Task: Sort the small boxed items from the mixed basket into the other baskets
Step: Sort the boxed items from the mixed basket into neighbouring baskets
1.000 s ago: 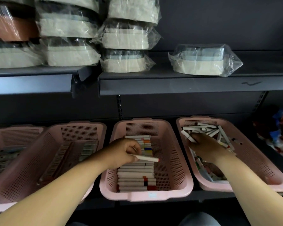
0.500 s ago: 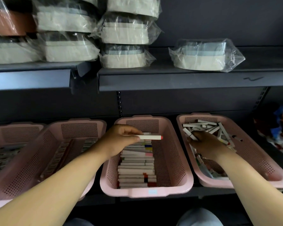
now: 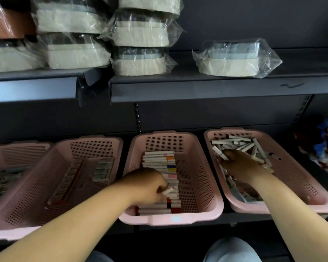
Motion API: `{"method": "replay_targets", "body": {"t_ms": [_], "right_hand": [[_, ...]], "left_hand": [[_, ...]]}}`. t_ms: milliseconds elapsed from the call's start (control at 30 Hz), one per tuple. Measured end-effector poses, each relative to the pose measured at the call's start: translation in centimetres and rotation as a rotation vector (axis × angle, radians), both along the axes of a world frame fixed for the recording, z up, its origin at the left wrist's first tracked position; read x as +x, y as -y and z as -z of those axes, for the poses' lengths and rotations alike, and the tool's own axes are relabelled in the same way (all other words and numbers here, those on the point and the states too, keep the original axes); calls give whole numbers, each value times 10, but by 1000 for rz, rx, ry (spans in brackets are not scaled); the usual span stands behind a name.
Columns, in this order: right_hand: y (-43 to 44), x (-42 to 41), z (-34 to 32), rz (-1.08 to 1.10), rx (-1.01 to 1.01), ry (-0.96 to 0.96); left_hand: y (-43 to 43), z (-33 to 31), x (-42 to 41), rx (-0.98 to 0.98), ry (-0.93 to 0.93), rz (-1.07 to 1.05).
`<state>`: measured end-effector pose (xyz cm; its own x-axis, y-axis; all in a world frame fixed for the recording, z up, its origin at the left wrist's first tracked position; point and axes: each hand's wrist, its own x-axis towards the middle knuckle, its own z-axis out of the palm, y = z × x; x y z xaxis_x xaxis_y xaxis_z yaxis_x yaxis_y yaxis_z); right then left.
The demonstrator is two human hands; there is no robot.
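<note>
Left hand (image 3: pixel 146 186): fingers (image 3: pixel 160 188) curled, pinching a slim white cardboard box with a red end (image 3: pixel 168 190) low over the tidy row in the middle pink perforated plastic basket (image 3: pixel 170 220). Right hand (image 3: pixel 240 165): grips another white box (image 3: pixel 220 154) in the jumbled right-hand pink basket (image 3: pixel 299 173). Boxes judged light, stiff and crushable at the ends; hold mid-length. Baskets sit close together on a dark metal shelf (image 3: pixel 254 216); film-wrapped trays (image 3: pixel 233 61) are stacked above.

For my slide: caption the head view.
Left hand holds one boxed item in the middle basket; right hand grips another item in the mixed basket.
</note>
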<state>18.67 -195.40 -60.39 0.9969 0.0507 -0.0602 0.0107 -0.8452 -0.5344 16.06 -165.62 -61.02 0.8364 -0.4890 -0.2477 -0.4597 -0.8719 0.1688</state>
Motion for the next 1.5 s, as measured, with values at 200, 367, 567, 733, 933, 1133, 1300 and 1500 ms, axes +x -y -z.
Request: {"method": "replay_targets", "body": {"t_ms": [200,367,567,733,933,1133,1300,1500], "right_hand": [[-2,3,-3,0,6,-2],[-29,-1,-22,-106,-12,56],[-84,-16,-32,-336,-73,7],[-112,-21,-33,-360,81,12],[-130,-22,-22,-294,315,29],[-85,-10,-11,-243,55,38],[-51,-1,-16,-91,61,101],[-41,-5,-15,-89,122,81]], "left_hand": [[3,11,0,-12,10,-27],[11,0,8,-517,87,-235],[22,-19,18,-913,97,-287],[16,-16,17,-1134,29,-384],[13,-19,12,-1199,77,-420],[-4,-32,11,-1051,287,-327],[1,3,5,-287,52,-61],[9,25,1,-78,47,-42]]}}
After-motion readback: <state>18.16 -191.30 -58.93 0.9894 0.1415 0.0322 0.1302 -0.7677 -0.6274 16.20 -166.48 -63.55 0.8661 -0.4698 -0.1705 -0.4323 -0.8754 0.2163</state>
